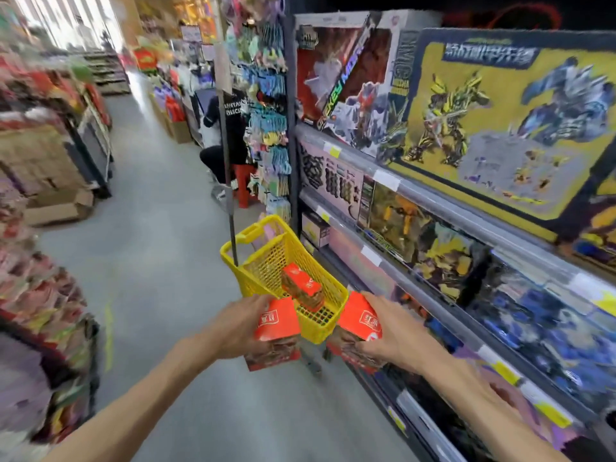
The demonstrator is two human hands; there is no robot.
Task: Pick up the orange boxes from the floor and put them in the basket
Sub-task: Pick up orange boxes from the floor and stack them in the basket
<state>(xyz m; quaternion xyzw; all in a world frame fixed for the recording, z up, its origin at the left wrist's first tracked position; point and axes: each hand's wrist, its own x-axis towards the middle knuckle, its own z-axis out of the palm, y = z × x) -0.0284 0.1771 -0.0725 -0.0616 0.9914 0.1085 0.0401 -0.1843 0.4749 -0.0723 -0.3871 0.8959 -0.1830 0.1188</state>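
Head view: the left hand [238, 323] has its grip pinching an orange box [275, 331] from the side, and the right hand [388, 331] has its grip pinching a second orange box [358, 323], fingers wrapped over its top and outer face. Both boxes are held off the floor [160, 261], just beside the near rim of the yellow basket [320, 330], one on each side of its near corner. A third orange box [301, 286] already lies inside the basket, tilted against the mesh wall. Likely faults from this position: both boxes released together may collide over the narrow opening, and one may strike the rim and fall back to the floor; the box already inside occupies the near end, so a new box may land on it and tip out; the basket appears to stand on small wheels close to the shelf [400, 195], so a push on the rim may roll it away. Appearance of the boxes: rectangular cardboard, bright orange-red upper faces carrying a white label panel with characters, darker printed picture on the lower faces; the edges are blurred, so finer print cannot be read.
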